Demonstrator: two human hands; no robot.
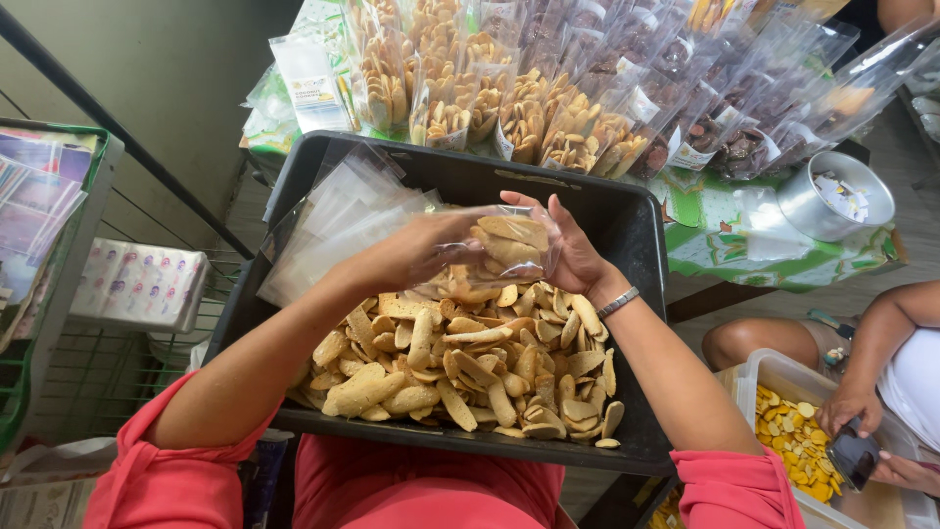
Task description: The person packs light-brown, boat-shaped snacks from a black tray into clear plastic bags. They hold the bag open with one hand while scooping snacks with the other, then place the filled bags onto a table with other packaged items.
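I see a thin, glossy clear plastic bag (509, 245) part-filled with pale, oblong crackers, held above the black tray (636, 235). My left hand (416, 250) has its fingers closed on the bag's mouth; my right hand (573, 250) cups its far side, fingers spread. Under it lies the rough cracker heap (470, 367). Empty bags (333, 220) are stacked at the tray's left; filled packets (548, 108) crowd the desk (744, 245) beyond.

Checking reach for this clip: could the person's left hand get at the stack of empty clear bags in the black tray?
Probably yes. The stack of empty clear bags lies uncovered just beyond the left hand in the black tray, though that hand holds the partly filled clear bag.
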